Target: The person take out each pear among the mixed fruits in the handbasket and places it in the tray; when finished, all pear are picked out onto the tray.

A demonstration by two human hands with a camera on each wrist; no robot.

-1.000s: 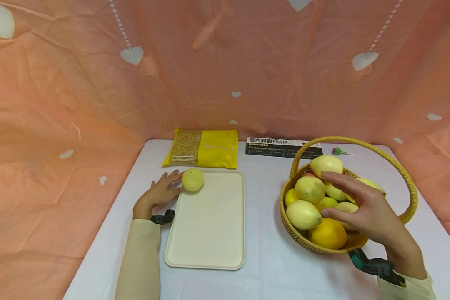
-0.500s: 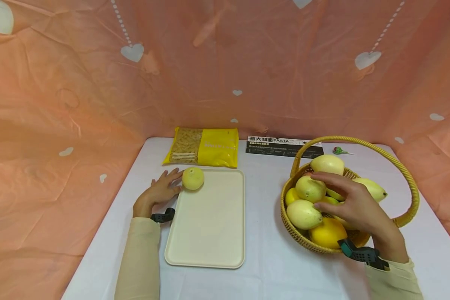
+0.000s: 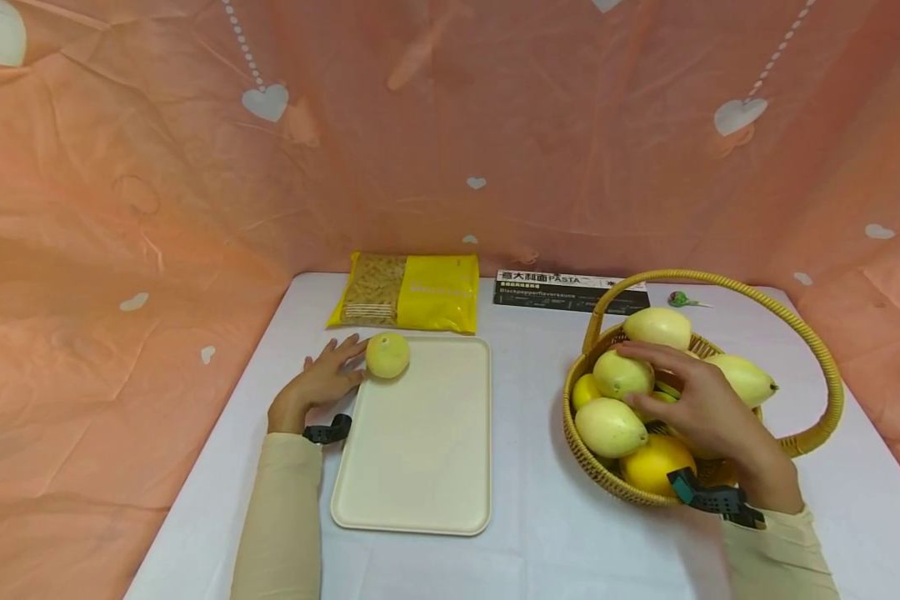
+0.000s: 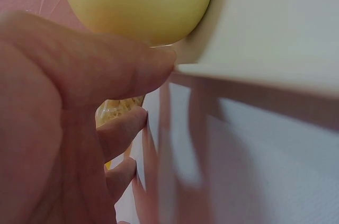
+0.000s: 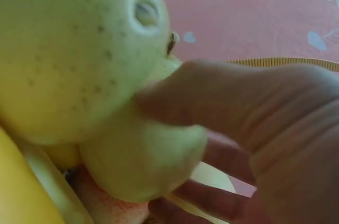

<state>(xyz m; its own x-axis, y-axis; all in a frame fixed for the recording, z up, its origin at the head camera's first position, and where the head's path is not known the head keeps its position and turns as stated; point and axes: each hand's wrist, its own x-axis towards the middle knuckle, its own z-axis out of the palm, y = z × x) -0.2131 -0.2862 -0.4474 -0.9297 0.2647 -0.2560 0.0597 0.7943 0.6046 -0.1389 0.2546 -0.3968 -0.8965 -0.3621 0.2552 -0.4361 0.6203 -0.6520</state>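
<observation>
My left hand [image 3: 318, 387] rests at the far left corner of the cream tray [image 3: 416, 450], fingers loosely spread. Its thumb tip touches the tray rim in the left wrist view, close beside a round pale-yellow fruit [image 3: 387, 356] sitting on the tray. At the right, my right hand [image 3: 701, 404] reaches into the wicker basket [image 3: 585, 467]. Its thumb and fingers curl round a pale green-yellow pear [image 5: 143, 155] among the other fruit. A larger speckled pear [image 5: 69, 49] fills the left of the right wrist view, in front of the gripped one.
Around the right hand lie several pale pears and an orange-yellow fruit [image 3: 654, 465]. The basket's tall handle [image 3: 817, 350] arches up on the right. Behind stand a yellow pasta bag [image 3: 438, 292], a black pasta box [image 3: 562, 296] and a small lollipop [image 3: 678, 298].
My right hand has moved left and slightly inward over the basket, its thumb and fingers coming round one pear. My left hand, the tray and its fruit have stayed put.
</observation>
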